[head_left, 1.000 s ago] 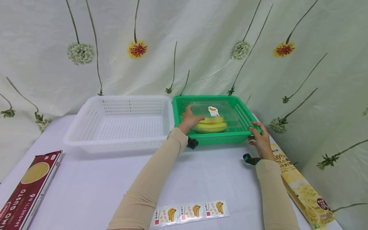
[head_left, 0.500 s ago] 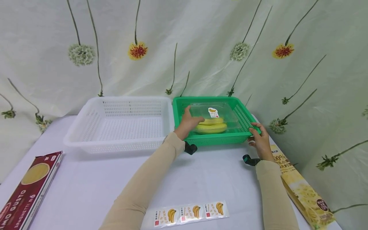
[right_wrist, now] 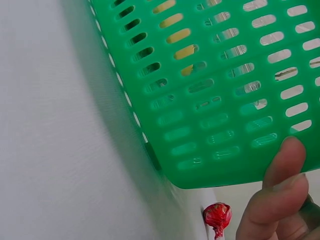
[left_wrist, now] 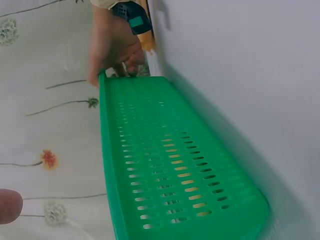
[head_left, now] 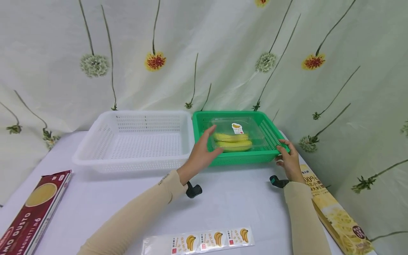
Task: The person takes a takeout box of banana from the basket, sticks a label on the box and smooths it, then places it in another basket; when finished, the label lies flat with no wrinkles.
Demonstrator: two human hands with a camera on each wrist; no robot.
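A green plastic basket (head_left: 242,159) stands at the back of the table. Inside it lies a clear plastic box (head_left: 256,132) with a banana sticker (head_left: 237,128) on its lid, and yellow bananas (head_left: 234,146) show through. My right hand (head_left: 289,161) grips the basket's rim at its front right corner, as the right wrist view also shows. Fingers spread and relaxed, my left hand (head_left: 200,152) is at the basket's front left and holds nothing. In the left wrist view, one left fingertip (left_wrist: 9,206) shows at the edge.
A white basket (head_left: 134,161) adjoins the green one. A strip of banana stickers (head_left: 210,242) lies at the front. A red spaghetti pack (head_left: 36,209) is on the left, a yellow pasta pack (head_left: 334,212) on the right. A small red wrapped thing (right_wrist: 217,216) shows under the basket corner.
My left hand has let go of the clear box and drawn back left and toward me. The right hand stays on the rim. The head view has tilted up slightly.
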